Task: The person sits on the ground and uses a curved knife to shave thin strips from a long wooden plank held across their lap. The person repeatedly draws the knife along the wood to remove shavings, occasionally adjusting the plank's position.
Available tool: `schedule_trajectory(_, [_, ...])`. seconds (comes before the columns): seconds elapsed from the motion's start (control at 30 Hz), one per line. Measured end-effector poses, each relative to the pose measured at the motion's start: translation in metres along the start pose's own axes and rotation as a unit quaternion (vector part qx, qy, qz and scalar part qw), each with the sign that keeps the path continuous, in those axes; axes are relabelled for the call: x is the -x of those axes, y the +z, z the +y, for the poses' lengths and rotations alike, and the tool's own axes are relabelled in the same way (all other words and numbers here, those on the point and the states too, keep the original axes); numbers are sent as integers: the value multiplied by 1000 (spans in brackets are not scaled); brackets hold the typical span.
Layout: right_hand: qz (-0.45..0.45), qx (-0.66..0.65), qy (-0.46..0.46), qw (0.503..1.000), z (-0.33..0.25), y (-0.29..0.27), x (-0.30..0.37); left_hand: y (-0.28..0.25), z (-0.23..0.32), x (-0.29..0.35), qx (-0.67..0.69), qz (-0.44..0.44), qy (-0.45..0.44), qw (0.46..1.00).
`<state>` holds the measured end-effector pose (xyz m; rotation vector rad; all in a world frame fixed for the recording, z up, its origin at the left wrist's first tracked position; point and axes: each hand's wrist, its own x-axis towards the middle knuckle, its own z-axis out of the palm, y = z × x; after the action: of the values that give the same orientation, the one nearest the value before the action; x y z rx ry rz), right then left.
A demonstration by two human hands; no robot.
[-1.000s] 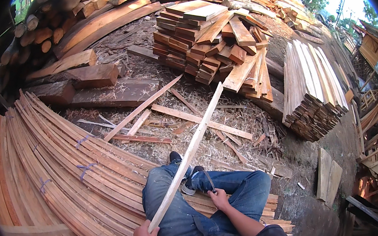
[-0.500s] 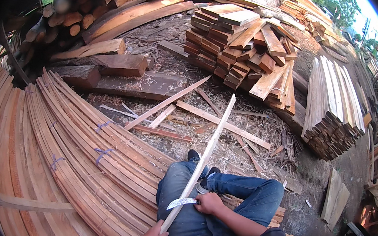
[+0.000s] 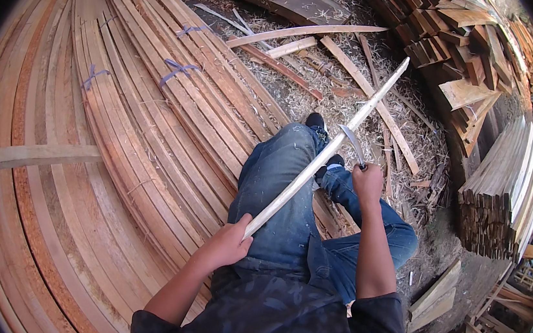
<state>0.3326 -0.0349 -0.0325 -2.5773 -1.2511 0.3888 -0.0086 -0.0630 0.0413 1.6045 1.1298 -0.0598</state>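
A long, pale wooden strip (image 3: 317, 161) slants across my thigh, its narrowed far end pointing away to the upper right. Its near end is gripped by my left hand (image 3: 228, 243), fingers wrapped round it. In my right hand (image 3: 369, 180) is a knife (image 3: 353, 143) with a curved metal blade and a dark handle. The blade's tip meets or overlaps the strip's right edge, well beyond my knee; whether it cuts in I cannot tell. My jeans-covered legs (image 3: 283, 197) lie beneath the strip.
Bundles of long wooden strips (image 3: 149, 105), tied with purple bands (image 3: 177, 72), spread along my left. Loose boards (image 3: 370, 103) lie on shavings-covered ground ahead. Stacked planks (image 3: 479, 59) and a pale board pile (image 3: 501, 191) stand to the right.
My right hand has pushed the knife away from me, from near my lap to farther along the strip. My left hand keeps its hold. The view has tilted down and turned.
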Motion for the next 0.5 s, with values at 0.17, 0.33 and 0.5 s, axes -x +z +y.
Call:
schedule_trajectory(0.17, [-98,8,-141,985,-29,-8,56,1,6,-2,5,9,-35,999])
schedule_trajectory(0.33, [-106,45,-178,977,-35,7,71,-2,14,-8,10,-6,-57,998])
schedule_trajectory(0.5, [-89,59,-183,977,-30,12,48,2,7,-13,0,25,-26,999])
